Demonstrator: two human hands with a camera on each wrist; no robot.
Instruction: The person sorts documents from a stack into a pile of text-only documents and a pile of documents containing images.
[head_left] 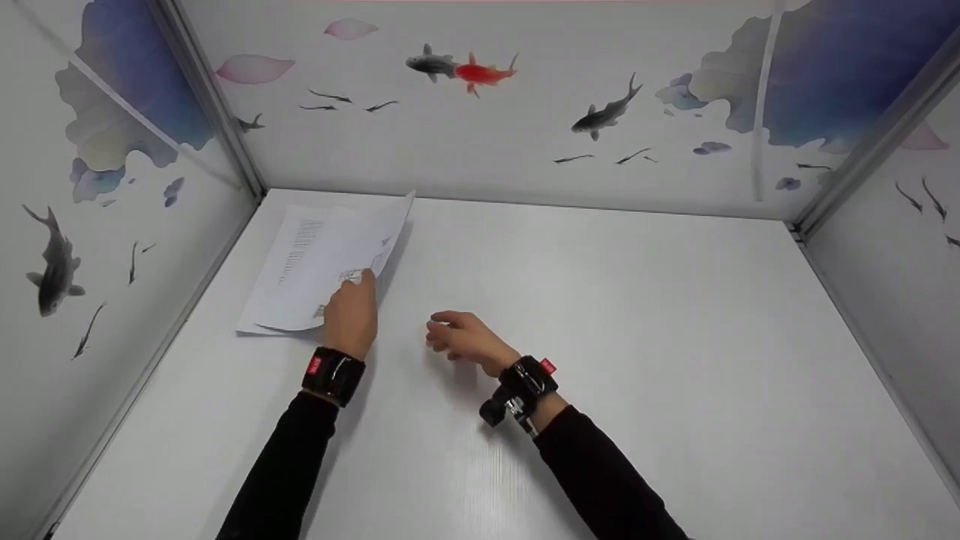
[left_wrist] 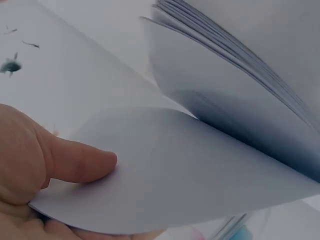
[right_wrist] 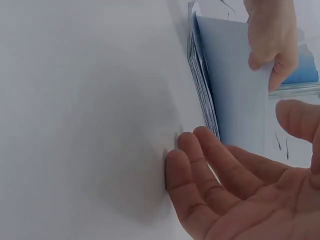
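A stack of paper (head_left: 300, 262) is set in the far left corner of the white table (head_left: 645, 322). A raised sheet (left_wrist: 165, 170) is pinched at its edge by the left hand (head_left: 351, 313), thumb on one side, fingers on the other; whether more than one sheet is pinched cannot be told well. Nothing is held by the right hand (head_left: 469, 339), its fingers loosely bent, apart from the stack. Black bands (head_left: 334, 375) are worn on both wrists.
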